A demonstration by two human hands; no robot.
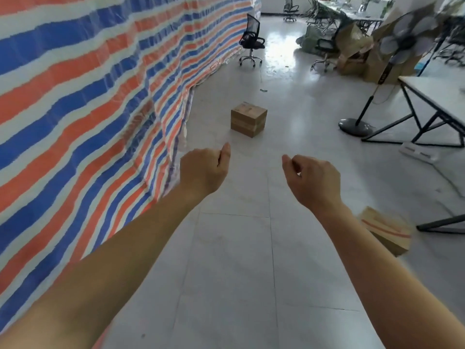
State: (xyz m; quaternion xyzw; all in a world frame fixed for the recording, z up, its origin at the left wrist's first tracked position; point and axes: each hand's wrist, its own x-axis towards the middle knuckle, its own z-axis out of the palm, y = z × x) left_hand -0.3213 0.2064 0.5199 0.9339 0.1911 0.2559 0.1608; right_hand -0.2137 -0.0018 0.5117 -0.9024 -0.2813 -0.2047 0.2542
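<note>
So here's where we're at: the cardboard box (248, 119) we're after sits on the floor (239, 260) straight ahead, taped shut, one corner turned toward us, out in the aisle just off the hem of the striped tarp (75, 109). Nothing's leaning on it and there's bare tile on every side, so we reckon it can be picked up from either side.

Both arms are stretched out in front, left hand (202, 171) and right hand (314, 181) roughly level with a gap between them, and that gap lines up with the box. Looks to us like the pose for a two-handed grab, one hand per side. The fingers on both are loosely curled under the palms, thumbs poking out, pinching nothing. The hands are well short of the box, so nothing's touching yet.

There's a second box (387, 230) on the floor by our right forearm, next to a table leg, but the hands aren't aimed at it. A standing fan (402, 41) and a white tabletop (437, 94) crowd the right side, and an office chair (251, 41) sits further back, so the aisle along the tarp looks like the easiest way in.
</note>
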